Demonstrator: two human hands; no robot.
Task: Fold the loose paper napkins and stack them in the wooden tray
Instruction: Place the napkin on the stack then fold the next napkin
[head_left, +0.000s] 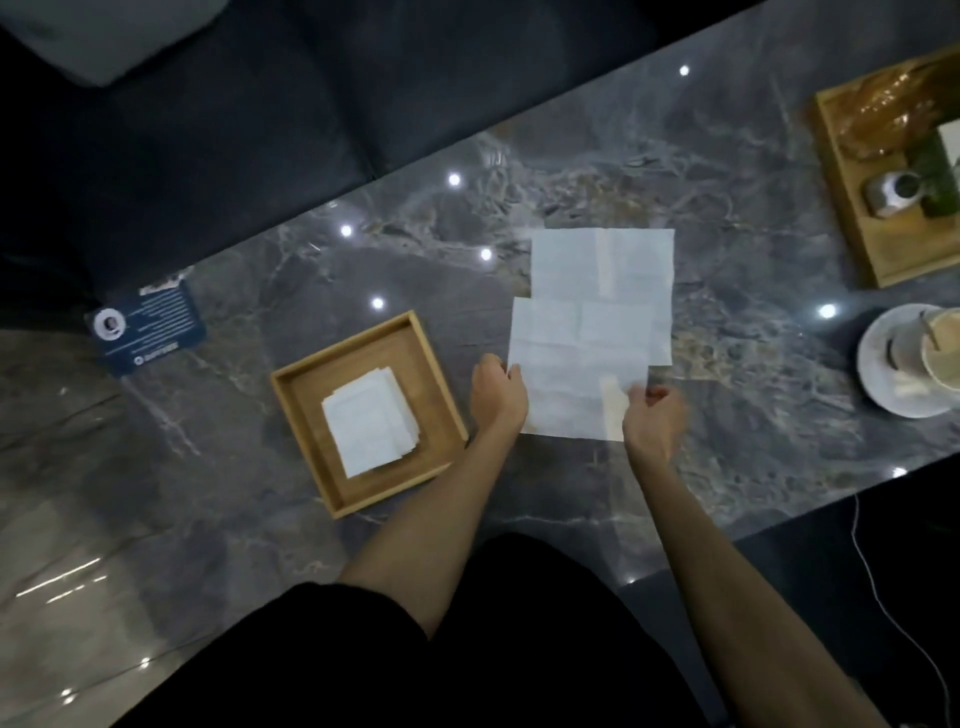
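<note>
Napkin, unfolded, is pinched at its side edges by both hands (tray lies leftward).

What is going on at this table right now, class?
A person is holding an unfolded paper napkin by its side edges, left hand on one side, right hand on the other, above the marble table. Another loose napkin lies flat just beyond it. The wooden tray to the left already holds a small stack of folded napkins.
</note>
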